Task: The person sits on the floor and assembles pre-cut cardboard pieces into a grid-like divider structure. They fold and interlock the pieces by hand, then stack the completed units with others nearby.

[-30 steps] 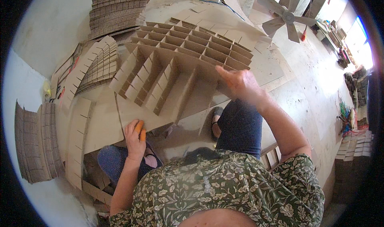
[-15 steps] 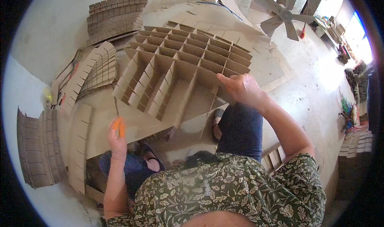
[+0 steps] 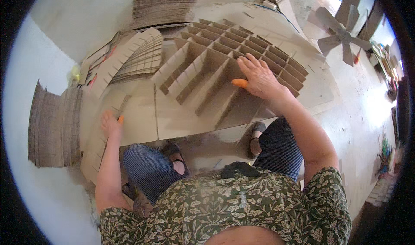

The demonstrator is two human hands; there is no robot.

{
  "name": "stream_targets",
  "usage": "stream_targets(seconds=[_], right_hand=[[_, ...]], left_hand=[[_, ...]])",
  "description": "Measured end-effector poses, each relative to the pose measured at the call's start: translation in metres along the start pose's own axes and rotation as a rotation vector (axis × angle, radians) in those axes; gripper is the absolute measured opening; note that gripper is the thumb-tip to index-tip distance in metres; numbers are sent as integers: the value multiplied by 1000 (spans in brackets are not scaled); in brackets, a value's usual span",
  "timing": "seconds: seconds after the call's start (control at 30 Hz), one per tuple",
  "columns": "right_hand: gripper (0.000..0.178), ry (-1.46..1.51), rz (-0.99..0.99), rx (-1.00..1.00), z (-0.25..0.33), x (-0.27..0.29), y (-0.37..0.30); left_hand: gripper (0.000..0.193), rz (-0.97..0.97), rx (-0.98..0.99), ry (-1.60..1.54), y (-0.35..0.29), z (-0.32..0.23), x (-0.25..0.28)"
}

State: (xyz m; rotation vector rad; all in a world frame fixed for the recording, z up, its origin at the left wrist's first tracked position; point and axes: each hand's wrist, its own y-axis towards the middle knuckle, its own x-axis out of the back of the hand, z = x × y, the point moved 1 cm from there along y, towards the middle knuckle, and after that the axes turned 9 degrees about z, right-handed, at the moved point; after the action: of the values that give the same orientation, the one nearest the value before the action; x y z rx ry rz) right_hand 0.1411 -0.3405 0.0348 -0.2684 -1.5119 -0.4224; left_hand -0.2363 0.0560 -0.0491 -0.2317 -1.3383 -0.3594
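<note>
From my end, the grid (image 3: 227, 68) sits on the board (image 3: 181, 122), its long axis slanting from upper left to lower right, its long dividers pointing to the lower left. My right hand (image 3: 261, 78) lies on it, fingers loosely spread. My left hand (image 3: 111, 125) is at the strip (image 3: 94, 156); I cannot tell whether its fingers grasp it. The board's near edge runs close by the dividers' ends; board separates strip from grid, and floor (image 3: 346, 102) stretches off right.
</note>
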Motion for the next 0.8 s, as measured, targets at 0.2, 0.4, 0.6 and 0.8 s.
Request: stream_targets(seconds=[0.2, 0.4, 0.6, 0.8], right_hand=[[72, 96, -2, 0, 3, 4, -5], [58, 88, -172, 39, 2, -4, -7], [42, 513, -342, 195, 44, 22, -21], [37, 926, -204, 260, 81, 31, -31]], left_hand=[[54, 78, -44, -45, 2, -11, 37], [30, 33, -126, -87, 15, -8, 20], [21, -78, -322, -262, -8, -20, 15], [19, -244, -468, -545, -60, -42, 59]])
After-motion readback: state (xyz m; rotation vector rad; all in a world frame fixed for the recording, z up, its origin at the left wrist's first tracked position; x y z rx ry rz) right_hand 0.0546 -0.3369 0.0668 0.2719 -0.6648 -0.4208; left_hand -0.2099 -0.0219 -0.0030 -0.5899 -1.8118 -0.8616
